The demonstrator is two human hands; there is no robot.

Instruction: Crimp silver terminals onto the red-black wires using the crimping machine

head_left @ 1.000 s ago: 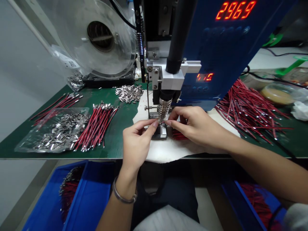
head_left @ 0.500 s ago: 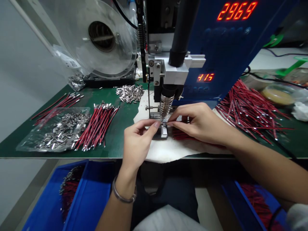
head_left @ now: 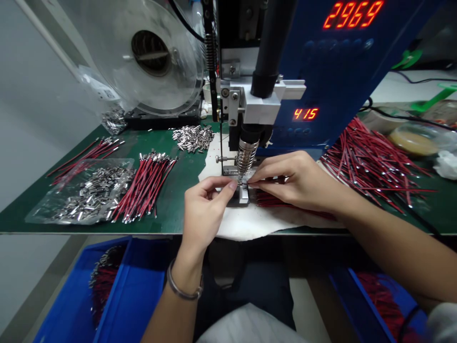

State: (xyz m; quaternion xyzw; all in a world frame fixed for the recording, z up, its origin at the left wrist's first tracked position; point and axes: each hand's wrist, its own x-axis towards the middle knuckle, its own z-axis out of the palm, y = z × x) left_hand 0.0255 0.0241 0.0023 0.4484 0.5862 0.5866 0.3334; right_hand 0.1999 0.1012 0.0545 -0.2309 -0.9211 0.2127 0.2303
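Note:
At the tip of a soldering machine (head_left: 246, 155), my two hands meet from either side, over a small metal block (head_left: 243, 194). My left hand (head_left: 205, 205) is closed in a pinch left of the tip; whatever lies between its thumb and forefinger is too small to make out. From the right, my right hand (head_left: 296, 181) pinches a thin dark wire, mostly hidden by the fingers, its end close under the tip. Beneath my right hand several red wires (head_left: 271, 200) lie on a white sheet (head_left: 246, 228).
Left on the green table (head_left: 182, 186) are a bundle of red-black wires (head_left: 144, 186), a bag of metal parts (head_left: 96, 195) and a loose heap of metal parts (head_left: 193, 138). A large wire pile (head_left: 367, 162) lies right. Blue bins (head_left: 139, 286) stand below the edge.
My right hand's fingers have drawn closer together at the tip. My left hand stays nearly still. The lower red display now reads clearly as 415.

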